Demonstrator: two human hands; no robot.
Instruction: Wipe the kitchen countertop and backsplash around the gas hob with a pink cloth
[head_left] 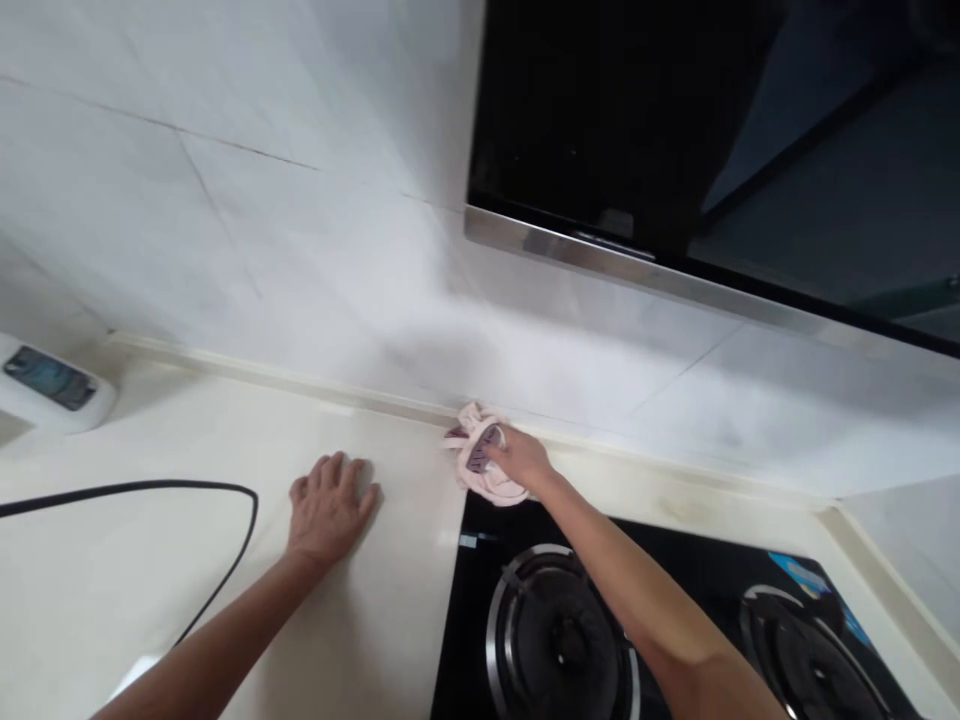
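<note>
My left hand [328, 508] lies flat on the pale countertop [375, 620], fingers spread, holding nothing. A crumpled pink cloth [491, 485] is in my right hand [525, 460], its fingers closed over the fabric. That cloth rests at the back of the counter, against the low ledge [390, 402] under the wall and by the back left corner of the black gas stove [478, 560]. Part of the cloth shows a darker printed patch. My right forearm reaches across above the left burner [562, 640].
A dark glossy range hood [600, 240] with a metal edge juts out overhead at right. On the left are a white bottle [67, 390] with a dark label and a black cable [150, 487] curving over the counter. The right burner [814, 660] sits near a blue sticker [802, 580].
</note>
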